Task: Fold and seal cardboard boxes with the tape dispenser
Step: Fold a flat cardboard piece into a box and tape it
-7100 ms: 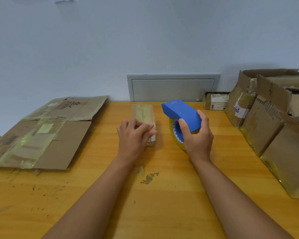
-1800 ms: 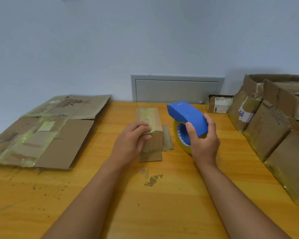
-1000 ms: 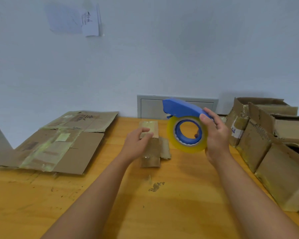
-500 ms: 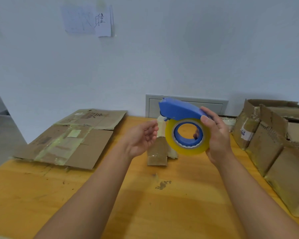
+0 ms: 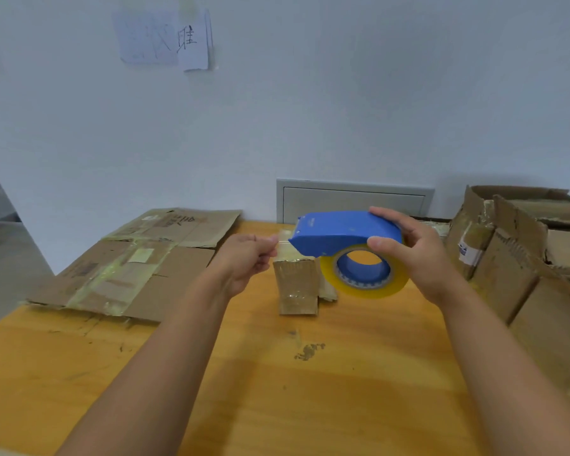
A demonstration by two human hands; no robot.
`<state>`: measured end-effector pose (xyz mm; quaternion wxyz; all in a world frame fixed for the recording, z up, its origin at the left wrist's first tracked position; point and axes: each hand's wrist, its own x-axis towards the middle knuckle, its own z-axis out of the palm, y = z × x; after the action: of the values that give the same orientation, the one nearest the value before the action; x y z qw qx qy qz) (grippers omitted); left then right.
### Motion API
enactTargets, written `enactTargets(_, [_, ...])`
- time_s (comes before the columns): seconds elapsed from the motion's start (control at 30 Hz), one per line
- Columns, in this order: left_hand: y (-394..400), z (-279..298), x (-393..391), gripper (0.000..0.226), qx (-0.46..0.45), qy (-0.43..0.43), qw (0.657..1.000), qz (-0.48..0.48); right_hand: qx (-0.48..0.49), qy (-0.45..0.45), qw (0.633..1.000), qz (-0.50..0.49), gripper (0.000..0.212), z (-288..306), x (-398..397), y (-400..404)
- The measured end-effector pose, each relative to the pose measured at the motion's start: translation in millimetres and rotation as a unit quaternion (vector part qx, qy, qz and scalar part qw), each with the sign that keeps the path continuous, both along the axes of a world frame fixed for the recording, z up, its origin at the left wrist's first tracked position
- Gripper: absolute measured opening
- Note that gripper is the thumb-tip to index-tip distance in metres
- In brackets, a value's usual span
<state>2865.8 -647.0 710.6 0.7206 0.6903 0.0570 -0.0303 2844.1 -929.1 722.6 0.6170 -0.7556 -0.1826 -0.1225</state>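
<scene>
Presently the right hand (image 5: 418,255) grips the blue tape dispenser (image 5: 343,232), thumb on its near face and fingers over the top, holding it in the air above and just right of the small box (image 5: 297,284); the yellowish tape roll (image 5: 366,274) hangs below the cover; the left hand (image 5: 244,258) pinches at the clear tape end (image 5: 283,241) by the dispenser's left tip, fingers curled. Box stands on the table (image 5: 277,390), long axis running away from the person, near end facing them, an open flap lying at its right side; it sits directly below and between both hands, the left slightly nearer. Likely next, the tape end comes down onto the box top, drawn along that axis.
</scene>
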Motion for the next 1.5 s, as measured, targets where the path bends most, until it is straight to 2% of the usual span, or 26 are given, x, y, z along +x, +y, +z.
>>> enactTargets(0.13, [8.4, -8.8, 5.3, 0.014, 0.043, -0.005, 0.998, 0.048, -0.046, 0.012, 0.999, 0.003, 0.048, 4.8, 6.0, -16.4])
enactTargets(0.37, [0.7, -25.3, 14.4, 0.015, 0.103, 0.022, 0.991, 0.079, -0.105, 0.048, 0.993, 0.014, 0.059, -8.5, 18.2, -14.4])
enactTargets(0.53, [-1.7, -35.1, 14.0, 0.025, 0.057, 0.043, 0.994, 0.078, -0.123, 0.047, 0.991, 0.003, 0.059, -8.6, 32.0, -13.6])
enactTargets(0.67, [-3.2, -37.0, 17.5, 0.033, 0.061, 0.043, 0.992, 0.103, -0.138, 0.038, 0.990, 0.015, 0.057, 2.7, 39.4, -8.1])
enactTargets(0.93, [-5.7, -49.2, 22.3, 0.028, 0.064, 0.074, 0.991, 0.089, -0.175, 0.059, 0.983, 0.012, 0.043, 1.7, 50.0, -2.9])
enactTargets(1.07, [-4.6, -53.0, 21.5, 0.026, 0.020, 0.125, 0.991, 0.040, -0.178, 0.067, 0.982, 0.000, 0.050, -6.3, 48.9, -8.2])
enactTargets(1.17, [-6.5, -51.7, 23.1, 0.036, 0.074, 0.143, 0.987, 0.026, -0.171, 0.070, 0.983, -0.007, 0.055, -11.9, 45.4, -11.9])
enactTargets(1.27, [-12.8, -48.9, 26.9, 0.046, 0.253, 0.097, 0.961, 0.046, -0.159, 0.070, 0.985, -0.018, 0.045, -19.6, 42.5, -14.1])
enactTargets(1.37, [-18.3, -56.4, 22.1, 0.052, 0.450, 0.006, 0.887, 0.099, -0.145, 0.075, 0.986, -0.027, 0.035, -25.0, 39.8, -13.7])
enactTargets(1.43, [-21.9, -66.7, 13.0, 0.054, 0.467, -0.147, 0.862, 0.129, -0.130, 0.080, 0.988, -0.030, 0.036, -27.1, 37.9, -13.0])
enactTargets(1.5, [-26.3, -79.9, 7.4, 0.051, 0.501, -0.290, 0.811, 0.078, -0.113, 0.084, 0.989, -0.034, 0.037, -29.2, 36.9, -12.7])
